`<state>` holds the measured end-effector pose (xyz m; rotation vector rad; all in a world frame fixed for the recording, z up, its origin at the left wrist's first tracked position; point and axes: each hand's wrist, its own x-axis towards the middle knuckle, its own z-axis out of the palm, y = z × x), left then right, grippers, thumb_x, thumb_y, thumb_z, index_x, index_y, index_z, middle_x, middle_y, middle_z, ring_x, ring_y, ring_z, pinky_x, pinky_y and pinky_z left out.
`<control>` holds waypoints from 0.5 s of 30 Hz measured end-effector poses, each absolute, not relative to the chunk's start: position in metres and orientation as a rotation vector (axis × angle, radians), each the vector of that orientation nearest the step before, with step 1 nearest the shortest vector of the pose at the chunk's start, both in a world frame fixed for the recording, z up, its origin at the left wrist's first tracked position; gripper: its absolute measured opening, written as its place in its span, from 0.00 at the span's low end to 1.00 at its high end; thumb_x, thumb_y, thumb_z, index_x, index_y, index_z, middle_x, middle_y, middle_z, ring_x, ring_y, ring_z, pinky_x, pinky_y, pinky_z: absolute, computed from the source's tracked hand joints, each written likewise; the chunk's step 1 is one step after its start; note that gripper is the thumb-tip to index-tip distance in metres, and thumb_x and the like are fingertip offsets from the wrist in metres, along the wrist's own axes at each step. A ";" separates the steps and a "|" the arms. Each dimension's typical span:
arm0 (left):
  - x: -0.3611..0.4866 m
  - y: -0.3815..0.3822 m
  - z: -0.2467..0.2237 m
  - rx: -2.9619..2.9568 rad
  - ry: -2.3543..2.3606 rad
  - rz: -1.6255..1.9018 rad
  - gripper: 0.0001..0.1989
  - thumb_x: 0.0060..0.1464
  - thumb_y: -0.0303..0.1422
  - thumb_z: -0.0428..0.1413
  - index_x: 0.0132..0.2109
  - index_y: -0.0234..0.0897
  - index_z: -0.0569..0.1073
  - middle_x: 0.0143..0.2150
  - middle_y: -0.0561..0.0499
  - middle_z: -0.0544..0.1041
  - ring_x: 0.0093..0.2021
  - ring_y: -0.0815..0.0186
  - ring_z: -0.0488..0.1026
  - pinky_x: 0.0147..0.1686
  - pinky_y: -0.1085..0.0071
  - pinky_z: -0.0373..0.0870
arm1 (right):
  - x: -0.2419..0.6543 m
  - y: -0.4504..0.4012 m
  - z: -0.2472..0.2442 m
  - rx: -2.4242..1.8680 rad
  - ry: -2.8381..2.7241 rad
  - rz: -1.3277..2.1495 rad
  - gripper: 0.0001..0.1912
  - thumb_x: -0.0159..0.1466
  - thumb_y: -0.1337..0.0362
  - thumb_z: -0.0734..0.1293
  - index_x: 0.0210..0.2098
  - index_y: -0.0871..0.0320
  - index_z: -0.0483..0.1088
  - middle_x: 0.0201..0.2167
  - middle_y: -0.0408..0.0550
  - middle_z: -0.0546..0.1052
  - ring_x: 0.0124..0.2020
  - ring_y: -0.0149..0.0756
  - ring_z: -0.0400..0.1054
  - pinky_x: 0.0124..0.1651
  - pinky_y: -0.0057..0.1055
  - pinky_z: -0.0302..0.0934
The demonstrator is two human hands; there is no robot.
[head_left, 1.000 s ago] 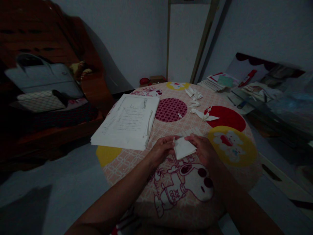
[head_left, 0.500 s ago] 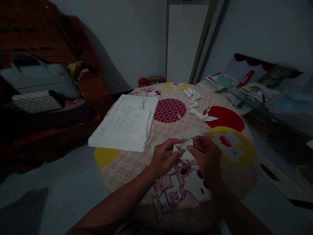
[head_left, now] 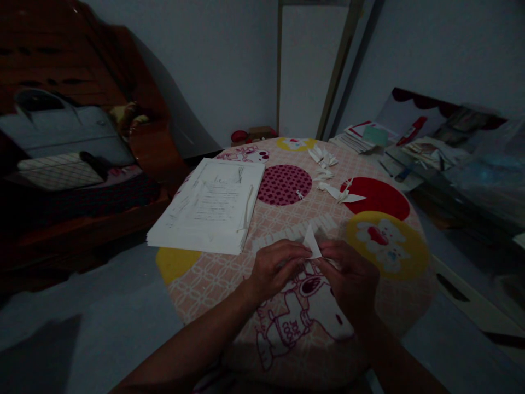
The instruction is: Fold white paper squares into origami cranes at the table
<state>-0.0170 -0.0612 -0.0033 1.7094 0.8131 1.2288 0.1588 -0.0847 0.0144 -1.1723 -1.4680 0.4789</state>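
A small folded white paper [head_left: 311, 242], with a pointed tip standing up, is between my hands above the front part of the round table. My left hand [head_left: 279, 268] pinches its left lower edge between thumb and fingers. On the other side, my right hand [head_left: 348, 272] grips the right lower corner, its fingertips close to those of the left. Folded white paper figures [head_left: 344, 195] lie farther back on the cloth, beside the red circle. A stack of printed sheets [head_left: 213, 205] rests at the table's left.
The patterned tablecloth [head_left: 213, 279] covers the round table. At the left, a wooden seat [head_left: 153, 148] holds a pale handbag [head_left: 74, 131]. Papers [head_left: 356, 139] and a glass-topped surface with plastic bags stand at the right.
The paper was spread wider and lower between my fingers; now it shows a narrow upright point. Both hands have shifted slightly, with the fingers closer together at its base.
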 end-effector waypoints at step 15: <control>-0.020 -0.065 -0.009 2.073 0.829 1.318 0.15 0.58 0.25 0.55 0.50 0.41 0.78 0.56 0.43 0.76 0.55 0.60 0.74 0.54 0.65 0.70 | 0.167 -0.094 0.022 -0.949 -1.916 0.174 0.15 0.60 0.76 0.66 0.41 0.51 0.76 0.40 0.48 0.82 0.42 0.37 0.77 0.44 0.34 0.73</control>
